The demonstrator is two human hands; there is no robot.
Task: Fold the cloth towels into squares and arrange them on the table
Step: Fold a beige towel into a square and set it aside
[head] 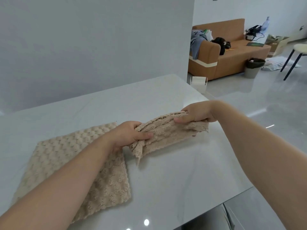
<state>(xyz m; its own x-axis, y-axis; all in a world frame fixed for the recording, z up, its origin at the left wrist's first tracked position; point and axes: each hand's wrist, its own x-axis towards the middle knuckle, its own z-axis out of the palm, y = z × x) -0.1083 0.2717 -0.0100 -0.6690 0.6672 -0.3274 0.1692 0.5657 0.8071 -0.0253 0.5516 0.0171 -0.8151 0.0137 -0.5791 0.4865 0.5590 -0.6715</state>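
Note:
A beige fluffy towel (166, 135) is bunched up between both hands, just above the white table (174, 176). My left hand (127, 135) grips its left end, with a loose corner hanging down below it. My right hand (196, 113) grips the right end, thumb on the near side. A second beige towel (66, 156) with a bumpy texture lies flat on the table at the left, partly hidden under my left forearm.
A grey wall stands behind the table. The table's right edge runs diagonally past my right arm, and a small white box (199, 83) sits beyond its far corner. A brown sofa (232, 52), a bin (254, 67) and a chair stand across the glossy floor.

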